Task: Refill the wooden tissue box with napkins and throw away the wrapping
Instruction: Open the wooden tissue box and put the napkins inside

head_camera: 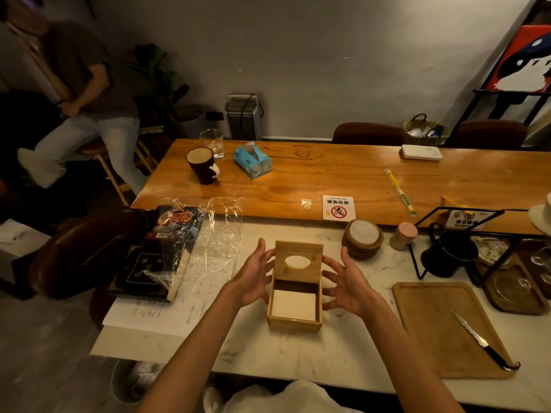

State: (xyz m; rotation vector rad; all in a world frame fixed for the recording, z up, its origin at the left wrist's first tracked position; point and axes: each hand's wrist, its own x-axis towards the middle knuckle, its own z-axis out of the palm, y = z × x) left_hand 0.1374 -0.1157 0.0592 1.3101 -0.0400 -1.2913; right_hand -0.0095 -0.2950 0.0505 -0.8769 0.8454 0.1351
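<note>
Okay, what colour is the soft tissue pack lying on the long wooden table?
Light blue with white markings, on the soft tissue pack; the head view shows it.

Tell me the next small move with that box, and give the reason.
Probably swing the lid down shut. The napkins already lie inside the wooden box, the lid stands upright, and the left hand and right hand flank the box, open and empty. After that, the clear wrapping on the counter to the left remains to be thrown away.
</note>
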